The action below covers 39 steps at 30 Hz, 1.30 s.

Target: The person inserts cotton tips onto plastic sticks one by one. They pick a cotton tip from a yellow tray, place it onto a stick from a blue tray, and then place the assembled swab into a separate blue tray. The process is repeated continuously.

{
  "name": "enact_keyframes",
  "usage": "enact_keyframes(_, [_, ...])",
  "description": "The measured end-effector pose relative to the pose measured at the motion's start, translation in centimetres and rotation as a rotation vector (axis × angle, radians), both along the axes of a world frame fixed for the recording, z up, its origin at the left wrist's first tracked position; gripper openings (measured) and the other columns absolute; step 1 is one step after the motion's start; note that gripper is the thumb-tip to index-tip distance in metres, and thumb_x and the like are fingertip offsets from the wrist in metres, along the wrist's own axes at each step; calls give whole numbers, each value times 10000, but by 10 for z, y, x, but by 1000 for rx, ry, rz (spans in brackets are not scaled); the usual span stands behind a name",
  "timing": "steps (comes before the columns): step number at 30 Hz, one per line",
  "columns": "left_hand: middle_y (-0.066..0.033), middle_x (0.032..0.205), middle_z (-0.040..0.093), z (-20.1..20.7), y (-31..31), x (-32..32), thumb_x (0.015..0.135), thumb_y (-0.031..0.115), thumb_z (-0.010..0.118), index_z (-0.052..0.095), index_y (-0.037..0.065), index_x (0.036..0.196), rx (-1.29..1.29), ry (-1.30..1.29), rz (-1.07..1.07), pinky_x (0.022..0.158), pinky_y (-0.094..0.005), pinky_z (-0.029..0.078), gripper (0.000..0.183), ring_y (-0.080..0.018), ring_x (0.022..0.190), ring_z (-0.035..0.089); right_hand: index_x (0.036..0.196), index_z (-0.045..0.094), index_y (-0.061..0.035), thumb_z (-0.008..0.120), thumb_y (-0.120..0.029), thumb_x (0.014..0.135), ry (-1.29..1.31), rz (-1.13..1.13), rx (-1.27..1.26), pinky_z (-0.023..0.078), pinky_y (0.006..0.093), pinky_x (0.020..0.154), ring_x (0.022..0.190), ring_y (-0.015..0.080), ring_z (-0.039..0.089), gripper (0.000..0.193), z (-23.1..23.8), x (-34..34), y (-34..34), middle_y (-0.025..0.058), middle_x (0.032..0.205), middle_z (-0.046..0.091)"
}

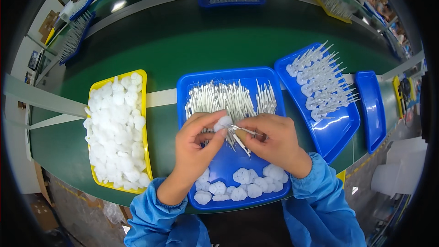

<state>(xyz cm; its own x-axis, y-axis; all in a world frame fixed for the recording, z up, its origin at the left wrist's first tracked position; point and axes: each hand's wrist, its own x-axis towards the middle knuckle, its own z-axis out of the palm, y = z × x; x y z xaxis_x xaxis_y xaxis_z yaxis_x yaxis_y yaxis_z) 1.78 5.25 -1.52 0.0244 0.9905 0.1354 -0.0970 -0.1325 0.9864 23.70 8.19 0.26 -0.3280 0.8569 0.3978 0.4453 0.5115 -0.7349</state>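
Blue sleeves angled inward, left hand closed on one white disc between thumb and fingertips, right hand narrowly pinching a slim stick at the disc, both above the blue tray.

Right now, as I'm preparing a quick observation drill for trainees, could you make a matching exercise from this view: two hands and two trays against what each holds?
Column one
1. Left hand
2. Yellow tray
3. Right hand
4. Middle blue tray

Column two
A. Holds thin white sticks
B. Bears a pile of loose sticks, with scattered discs along its near edge
C. Pinches a single white disc
D. Heaped with white pieces

Right pairs: 1-C, 2-D, 3-A, 4-B
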Motion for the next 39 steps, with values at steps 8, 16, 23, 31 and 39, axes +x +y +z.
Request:
enact_keyframes(8, [-92, 1331, 645, -2, 0, -3, 1020, -101, 721, 767, 21, 1401, 0, 22, 8, 905, -248, 661, 403, -148, 1176, 704, 1046, 862, -59, 885, -123, 902, 14, 14, -90, 577, 322, 569, 628, 219, 761, 159, 9, -2, 0, 116, 797, 796])
enact_keyframes(16, [-96, 1307, 642, 4, 0, 1, 1016, -104, 724, 747, -27, 1402, 51, 139, 31, 926, -272, 650, 394, -161, 1182, 699, 1037, 858, -33, 858, -125, 953, 9, -7, -266, 512, 300, 527, 558, 144, 697, 125, 21, -2, -4, 98, 714, 744])
enact_keyframes(23, [-122, 1326, 702, -1, -2, 2, 990, -114, 744, 797, 4, 1341, 162, 270, 64, 888, -264, 654, 374, -155, 1092, 736, 1021, 843, -49, 876, -173, 953, -102, 36, -180, 523, 326, 532, 566, 193, 703, 145, 14, -2, -2, 96, 730, 744])
enact_keyframes(31, [-136, 1231, 821, 4, -1, 7, 969, -98, 746, 825, 58, 1330, 200, 441, 54, 823, -279, 642, 402, -170, 1035, 764, 1029, 836, -43, 849, -186, 1002, 117, 65, -464, 516, 281, 543, 554, 112, 685, 147, 8, 1, 0, 54, 696, 762])
enact_keyframes(39, [-122, 941, 813, 14, -4, 5, 889, -47, 820, 843, 81, 1309, 397, 686, 120, 783, -354, 614, 440, -272, 848, 779, 989, 843, -47, 858, -142, 967, 124, 48, -419, 503, 283, 541, 568, 105, 680, 99, 4, 0, 0, 52, 682, 742])
